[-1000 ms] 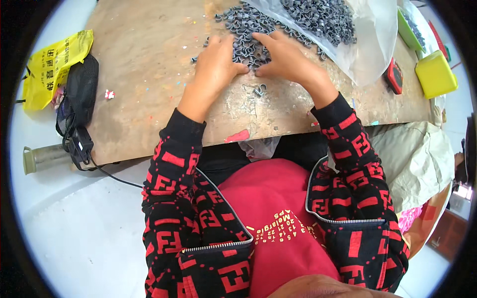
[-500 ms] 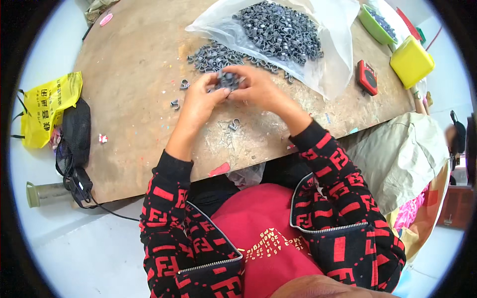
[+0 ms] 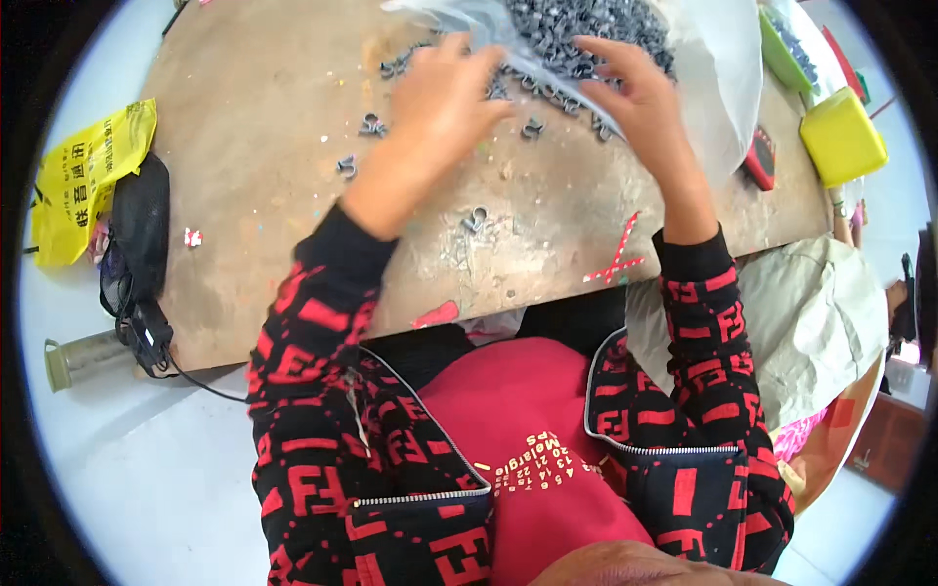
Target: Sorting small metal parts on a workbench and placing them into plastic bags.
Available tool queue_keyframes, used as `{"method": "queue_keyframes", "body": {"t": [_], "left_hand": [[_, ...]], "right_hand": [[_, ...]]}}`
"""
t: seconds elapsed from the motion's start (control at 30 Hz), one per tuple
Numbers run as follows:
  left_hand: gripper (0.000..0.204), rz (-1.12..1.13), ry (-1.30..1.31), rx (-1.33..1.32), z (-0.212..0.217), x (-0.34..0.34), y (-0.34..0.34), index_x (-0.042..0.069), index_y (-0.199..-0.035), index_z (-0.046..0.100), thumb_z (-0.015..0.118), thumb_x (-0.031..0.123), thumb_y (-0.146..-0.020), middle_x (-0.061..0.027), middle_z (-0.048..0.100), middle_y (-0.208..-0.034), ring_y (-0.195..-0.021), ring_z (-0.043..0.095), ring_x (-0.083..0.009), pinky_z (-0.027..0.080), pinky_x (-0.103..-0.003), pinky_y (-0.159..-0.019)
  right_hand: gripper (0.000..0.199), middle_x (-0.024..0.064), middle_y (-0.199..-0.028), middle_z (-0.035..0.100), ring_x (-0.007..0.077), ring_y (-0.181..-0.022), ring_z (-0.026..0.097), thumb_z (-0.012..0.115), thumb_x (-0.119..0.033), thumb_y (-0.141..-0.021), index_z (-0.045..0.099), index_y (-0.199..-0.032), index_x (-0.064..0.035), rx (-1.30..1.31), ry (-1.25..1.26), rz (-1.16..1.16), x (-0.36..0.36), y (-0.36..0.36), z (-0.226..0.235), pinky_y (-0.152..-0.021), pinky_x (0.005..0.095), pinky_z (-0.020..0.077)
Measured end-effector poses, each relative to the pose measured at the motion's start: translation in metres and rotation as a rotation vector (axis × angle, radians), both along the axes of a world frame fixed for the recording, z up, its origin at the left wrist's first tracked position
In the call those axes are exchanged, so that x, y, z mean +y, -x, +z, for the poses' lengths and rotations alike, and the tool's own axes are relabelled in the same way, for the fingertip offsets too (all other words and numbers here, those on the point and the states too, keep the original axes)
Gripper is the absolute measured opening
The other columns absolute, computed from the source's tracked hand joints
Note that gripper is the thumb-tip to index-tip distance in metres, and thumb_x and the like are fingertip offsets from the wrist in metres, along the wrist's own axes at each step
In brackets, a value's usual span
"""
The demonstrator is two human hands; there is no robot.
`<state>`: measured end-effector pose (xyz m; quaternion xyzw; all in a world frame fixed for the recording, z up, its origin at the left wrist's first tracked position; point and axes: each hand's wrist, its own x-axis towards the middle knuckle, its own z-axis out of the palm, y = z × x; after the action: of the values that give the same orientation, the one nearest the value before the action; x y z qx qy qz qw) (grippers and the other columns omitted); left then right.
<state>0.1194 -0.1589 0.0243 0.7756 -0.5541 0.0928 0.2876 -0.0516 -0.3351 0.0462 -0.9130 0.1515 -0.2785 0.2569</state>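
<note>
My left hand is slightly blurred, its fingers spread above a small spill of dark grey curved plastic clips. Fingers and thumb apart, my right hand hovers at the lower edge of a clear plastic bag. Neither palm shows anything held. A large heap of the same clips lies on the bag, beyond my hands. Single clips are scattered nearer me: one loose clip in the middle, others left of my left hand and between the hands.
Crossed red-and-white strips lie near the front edge of the wooden table. To the right are a red device, a yellow container and a green basin. A yellow bag and a black bag hang at the left edge.
My hands were together around a cluster of clips; now they are apart and farther forward, and the cluster is gone from them. The crossed red-and-white strips have come into sight.
</note>
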Motion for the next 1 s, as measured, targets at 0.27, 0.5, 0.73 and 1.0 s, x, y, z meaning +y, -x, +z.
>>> {"method": "queue_keyframes", "body": {"t": [0.27,0.5,0.73,1.0], "left_hand": [[0.076,0.228,-0.277,0.131,-0.021,0.093,-0.046,0.013,-0.136,0.061,0.087,0.036,-0.069,-0.0194,0.059,-0.128,-0.115,0.061,-0.0394,0.052,-0.047,-0.094],[0.061,0.009,-0.047,0.425,-0.033,0.083,-0.011,0.008,-0.129,0.064,0.083,0.018,-0.072,-0.0188,0.063,-0.119,-0.107,0.064,-0.0385,0.053,-0.044,-0.091],[0.065,0.103,-0.010,0.274,-0.027,0.105,-0.015,0.008,-0.129,0.064,0.085,0.023,-0.069,-0.0194,0.062,-0.112,-0.103,0.064,-0.0393,0.053,-0.045,-0.089],[0.061,0.102,-0.052,0.357,-0.039,0.074,0.001,0.005,-0.125,0.066,0.084,0.019,-0.068,-0.0215,0.064,-0.105,-0.100,0.064,-0.0409,0.053,-0.046,-0.086]], "right_hand": [[0.064,0.0162,-0.132,0.059,0.0406,-0.121,0.054,0.080,-0.027,-0.080,0.058,-0.140,-0.0209,0.259,0.260,0.178,0.038,-0.079,-0.041,-0.101,0.0467,0.0473],[0.055,0.0171,-0.137,0.057,0.0400,-0.126,0.052,0.078,-0.024,-0.083,0.063,-0.135,-0.0154,0.368,0.273,0.286,0.078,-0.082,-0.035,-0.108,0.0459,0.0435],[0.078,0.0171,-0.122,0.057,0.0369,-0.110,0.060,0.085,-0.029,-0.072,0.056,-0.143,-0.0182,0.457,0.091,0.162,0.051,-0.034,-0.017,-0.091,0.0419,0.0499],[0.071,0.0176,-0.117,0.061,0.0370,-0.108,0.061,0.084,-0.021,-0.073,0.059,-0.139,-0.0152,0.340,0.124,0.277,0.073,-0.065,-0.044,-0.091,0.0410,0.0504]]}}
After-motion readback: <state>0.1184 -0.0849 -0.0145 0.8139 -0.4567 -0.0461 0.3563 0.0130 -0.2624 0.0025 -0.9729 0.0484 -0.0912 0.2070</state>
